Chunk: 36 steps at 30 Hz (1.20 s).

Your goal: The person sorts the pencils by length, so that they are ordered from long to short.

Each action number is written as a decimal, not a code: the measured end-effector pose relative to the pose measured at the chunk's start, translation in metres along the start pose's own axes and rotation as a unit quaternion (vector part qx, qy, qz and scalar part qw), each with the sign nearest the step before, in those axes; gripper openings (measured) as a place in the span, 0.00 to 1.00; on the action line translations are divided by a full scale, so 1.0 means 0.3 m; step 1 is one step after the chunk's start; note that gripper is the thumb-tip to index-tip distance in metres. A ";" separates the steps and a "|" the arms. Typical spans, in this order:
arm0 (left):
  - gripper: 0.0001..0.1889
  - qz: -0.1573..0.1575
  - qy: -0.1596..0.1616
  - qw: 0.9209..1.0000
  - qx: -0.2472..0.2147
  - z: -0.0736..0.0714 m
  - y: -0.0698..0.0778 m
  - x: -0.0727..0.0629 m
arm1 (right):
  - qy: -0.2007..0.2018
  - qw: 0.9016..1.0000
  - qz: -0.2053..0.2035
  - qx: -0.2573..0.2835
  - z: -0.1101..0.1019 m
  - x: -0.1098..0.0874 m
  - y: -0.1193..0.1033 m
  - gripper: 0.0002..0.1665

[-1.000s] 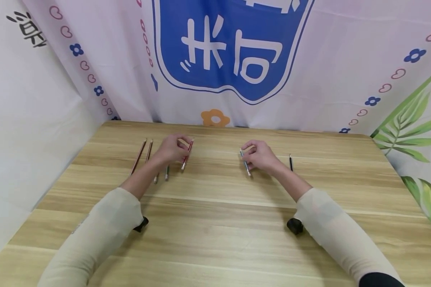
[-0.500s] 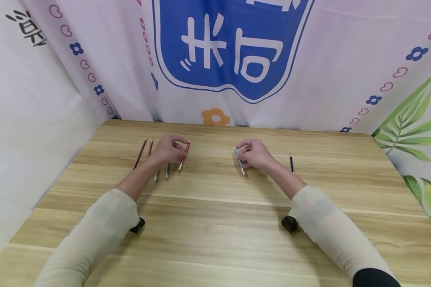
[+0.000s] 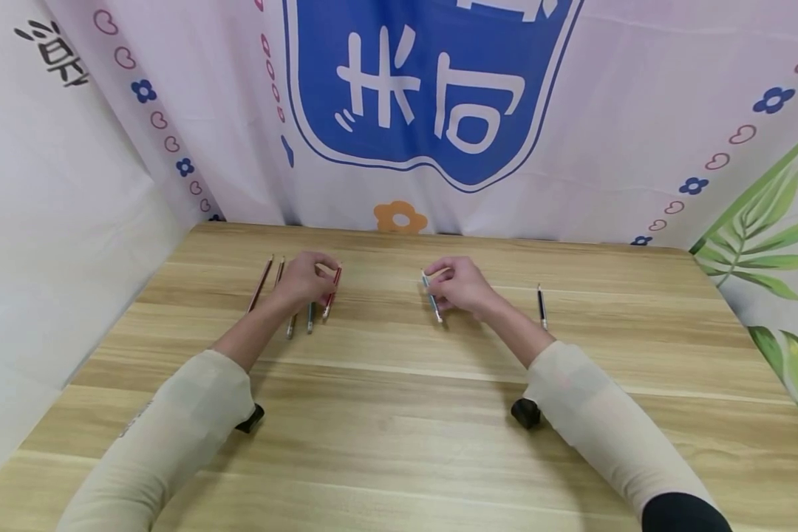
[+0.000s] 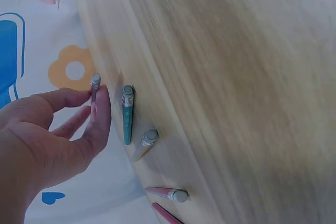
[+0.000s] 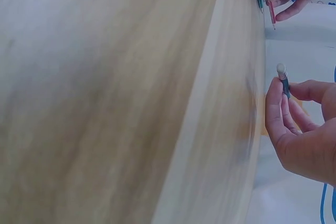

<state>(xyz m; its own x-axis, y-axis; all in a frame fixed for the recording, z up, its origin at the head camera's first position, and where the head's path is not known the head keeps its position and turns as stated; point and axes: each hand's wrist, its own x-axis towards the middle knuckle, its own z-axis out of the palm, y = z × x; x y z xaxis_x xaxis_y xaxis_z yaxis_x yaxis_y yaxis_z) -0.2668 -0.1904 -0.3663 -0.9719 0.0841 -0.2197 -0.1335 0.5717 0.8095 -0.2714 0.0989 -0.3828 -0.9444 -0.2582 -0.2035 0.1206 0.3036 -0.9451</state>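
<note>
My left hand (image 3: 304,279) pinches a red pencil (image 3: 332,292) between thumb and fingers; its white eraser end points toward me. My right hand (image 3: 462,284) pinches a light blue pencil (image 3: 432,298), likewise with the eraser end nearer me. In the left wrist view a green-blue pencil (image 4: 127,119) lies just beside the left hand, and a brownish pencil (image 4: 145,144) lies past it. Two reddish pencils lie farther left, one of them a dark red pencil (image 3: 260,283) partly behind the left forearm. The right wrist view has the right hand (image 5: 304,129) gripping near the eraser.
A dark pencil (image 3: 541,307) lies on the wooden table (image 3: 399,414), to the right of the right forearm. Behind the table's far edge hangs a printed cloth (image 3: 239,111). White sheeting stands at the left side, and a leaf-patterned sheet at the right.
Both hands have moved left with their pencils. The red pencil now lies closer to the green-blue one, and the light blue pencil is farther from the dark pencil.
</note>
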 end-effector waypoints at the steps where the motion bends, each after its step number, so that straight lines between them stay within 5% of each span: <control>1: 0.21 0.002 0.001 1.000 0.008 0.000 -0.001 0.001 | 0.000 1.000 0.000 -0.002 0.001 0.001 -0.002 0.20; 8: 0.24 0.031 0.013 0.995 0.095 0.007 -0.007 0.024 | 0.002 1.000 -0.003 -0.012 0.003 0.003 -0.008 0.19; 16: 0.24 0.030 -0.016 0.987 0.157 0.016 0.004 0.042 | 0.003 1.000 -0.002 -0.006 0.000 -0.002 -0.017 0.19; 23: 0.16 0.030 -0.024 0.988 0.148 0.015 0.010 0.042 | 0.000 1.000 0.001 -0.005 -0.006 -0.002 -0.019 0.19; 36: 0.16 0.043 -0.049 0.991 0.114 0.005 0.012 0.029 | 0.000 1.000 -0.001 0.005 0.000 -0.003 -0.013 0.19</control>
<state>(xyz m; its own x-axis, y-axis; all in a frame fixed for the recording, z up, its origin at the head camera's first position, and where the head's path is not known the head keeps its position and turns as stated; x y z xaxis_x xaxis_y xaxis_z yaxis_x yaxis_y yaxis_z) -0.2753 -0.1864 -0.3662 -0.9531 0.2127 -0.2151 0.0074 0.7272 0.6864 -0.2711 0.0979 -0.3788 -0.9445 -0.2595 -0.2012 0.1211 0.2942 -0.9480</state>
